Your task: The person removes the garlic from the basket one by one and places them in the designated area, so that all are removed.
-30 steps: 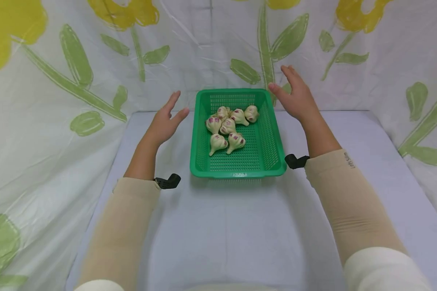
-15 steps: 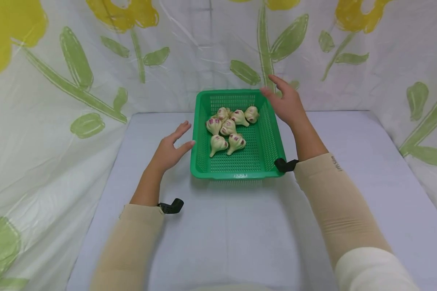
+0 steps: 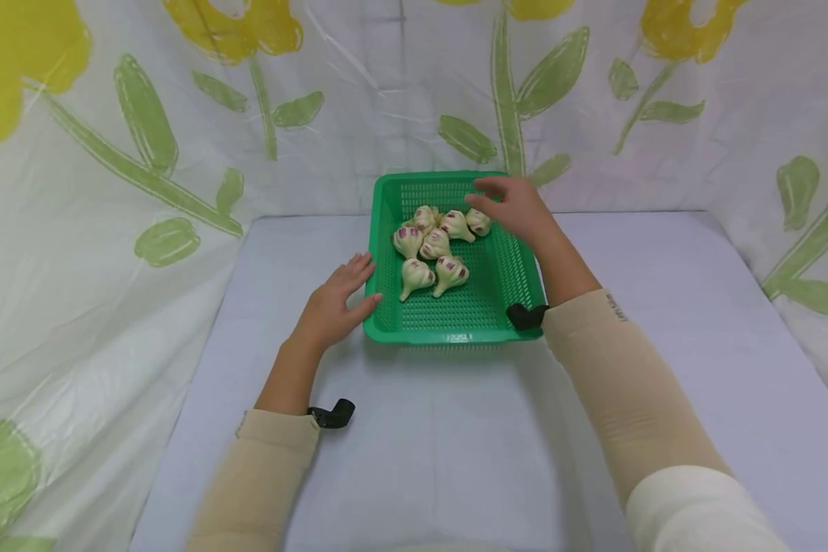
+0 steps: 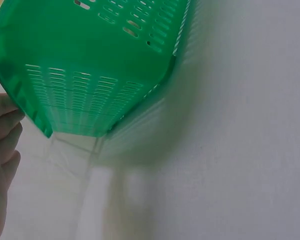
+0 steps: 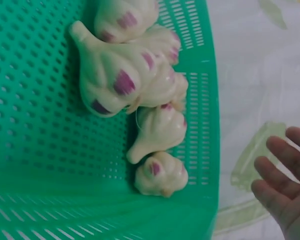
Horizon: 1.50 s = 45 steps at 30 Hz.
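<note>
Several garlic bulbs (image 3: 435, 244), cream with purple patches, lie in a green plastic basket (image 3: 455, 336), mostly toward its left and back. My left hand (image 3: 331, 310) is at the basket's left rim, its fingertips against the edge; the left wrist view has those fingers (image 4: 7, 132) right beside the rim. Over the back right corner hovers my right hand (image 3: 517, 208), fingers apart and holding nothing, overlapping the rearmost right bulb (image 3: 478, 221) in the head view. In the right wrist view its spread fingers (image 5: 282, 182) are outside the basket's rim.
The basket stands on a table covered in pale cloth (image 3: 428, 445). Behind it rises a white plastic curtain (image 3: 359, 115) painted with yellow flowers and green leaves. A black camera mount (image 3: 334, 414) sticks out from the left wrist, another (image 3: 527, 317) from the right.
My left hand has come down and right to the basket's left rim. My right hand has lowered and moved left, from beyond the right edge to over the back right corner.
</note>
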### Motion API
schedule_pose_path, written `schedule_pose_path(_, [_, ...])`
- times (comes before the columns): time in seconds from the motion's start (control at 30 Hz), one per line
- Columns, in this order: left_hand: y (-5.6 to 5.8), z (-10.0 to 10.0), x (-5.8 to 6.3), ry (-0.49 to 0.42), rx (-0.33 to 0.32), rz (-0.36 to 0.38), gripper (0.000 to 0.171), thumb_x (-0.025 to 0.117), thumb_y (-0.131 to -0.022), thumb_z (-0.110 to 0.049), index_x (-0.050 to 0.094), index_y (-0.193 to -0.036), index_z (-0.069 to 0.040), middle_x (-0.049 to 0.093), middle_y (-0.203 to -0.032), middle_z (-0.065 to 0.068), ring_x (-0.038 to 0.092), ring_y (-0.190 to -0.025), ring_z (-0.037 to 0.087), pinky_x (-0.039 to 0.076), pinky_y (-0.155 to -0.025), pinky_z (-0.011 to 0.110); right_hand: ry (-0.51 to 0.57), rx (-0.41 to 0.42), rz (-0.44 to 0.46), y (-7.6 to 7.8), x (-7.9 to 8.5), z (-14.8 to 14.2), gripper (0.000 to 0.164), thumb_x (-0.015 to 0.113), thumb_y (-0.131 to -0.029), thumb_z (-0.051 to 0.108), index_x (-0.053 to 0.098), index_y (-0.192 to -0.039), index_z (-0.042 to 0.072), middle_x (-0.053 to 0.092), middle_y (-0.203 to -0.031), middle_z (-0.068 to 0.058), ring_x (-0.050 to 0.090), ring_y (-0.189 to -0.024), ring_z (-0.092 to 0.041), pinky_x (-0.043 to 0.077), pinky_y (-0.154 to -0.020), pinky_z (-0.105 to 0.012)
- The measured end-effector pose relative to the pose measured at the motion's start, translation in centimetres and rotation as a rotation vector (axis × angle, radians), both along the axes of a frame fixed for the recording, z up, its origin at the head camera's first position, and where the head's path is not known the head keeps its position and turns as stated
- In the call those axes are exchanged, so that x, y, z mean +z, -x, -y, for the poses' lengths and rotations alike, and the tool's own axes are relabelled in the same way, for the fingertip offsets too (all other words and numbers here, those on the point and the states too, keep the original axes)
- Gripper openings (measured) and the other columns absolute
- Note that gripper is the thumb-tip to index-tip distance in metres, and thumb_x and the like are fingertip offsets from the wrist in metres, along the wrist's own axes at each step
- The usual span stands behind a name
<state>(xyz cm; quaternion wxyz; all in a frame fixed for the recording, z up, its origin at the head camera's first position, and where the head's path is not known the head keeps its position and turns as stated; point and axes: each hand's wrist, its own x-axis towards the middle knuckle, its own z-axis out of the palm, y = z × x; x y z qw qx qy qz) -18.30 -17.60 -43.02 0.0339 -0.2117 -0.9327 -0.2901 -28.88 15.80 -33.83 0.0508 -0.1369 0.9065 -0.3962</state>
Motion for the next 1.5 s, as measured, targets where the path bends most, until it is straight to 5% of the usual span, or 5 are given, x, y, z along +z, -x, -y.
schedule_pose_path(0.3, [0.1, 0.1, -0.4, -0.079, 0.005, -0.027, 0.060, 0.060, -0.097, -0.039, 0.044, -0.149, -0.015, 0.036, -0.158, -0.003, 0.031, -0.147, 0.019, 0.032, -0.117, 0.047, -0.164, 0.152, 0.198, 0.9, -1.0, 1.5, 0.057, 0.066, -0.094, 0.038, 0.053, -0.141, 0.008, 0.055, -0.142, -0.013, 0.052, -0.129, -0.031, 0.047, -0.103, -0.048])
schedule_pose_path(0.63, [0.2, 0.2, -0.6, -0.123, 0.013, 0.014, 0.063, 0.064, -0.094, -0.043, 0.044, -0.149, -0.019, 0.036, -0.157, -0.007, 0.032, -0.147, 0.014, 0.034, -0.116, 0.046, -0.213, 0.216, 0.241, 1.4, -2.5, 2.5, 0.055, 0.075, -0.088, 0.027, 0.058, -0.136, 0.004, 0.059, -0.137, -0.013, 0.052, -0.127, -0.031, 0.047, -0.102, -0.046])
schedule_pose_path(1.27, [-0.1, 0.0, -0.2, -0.160, 0.014, 0.058, 0.064, 0.063, -0.095, -0.043, 0.042, -0.150, -0.019, 0.033, -0.159, -0.007, 0.030, -0.148, 0.013, 0.032, -0.118, 0.047, -0.390, 0.211, 0.366, 1.9, -4.4, 3.4, 0.054, 0.076, -0.085, 0.036, 0.064, -0.132, 0.012, 0.064, -0.129, -0.009, 0.057, -0.120, -0.026, 0.049, -0.099, -0.042])
schedule_pose_path(1.5, [0.0, 0.1, -0.5, -0.170, 0.016, 0.053, 0.063, 0.063, -0.095, -0.042, 0.043, -0.150, -0.019, 0.033, -0.158, -0.008, 0.029, -0.148, 0.012, 0.032, -0.118, 0.046, -0.319, 0.217, 0.450, 2.1, -5.0, 3.3, 0.053, 0.075, -0.087, 0.027, 0.060, -0.135, 0.010, 0.059, -0.136, -0.011, 0.060, -0.119, -0.027, 0.052, -0.098, -0.040])
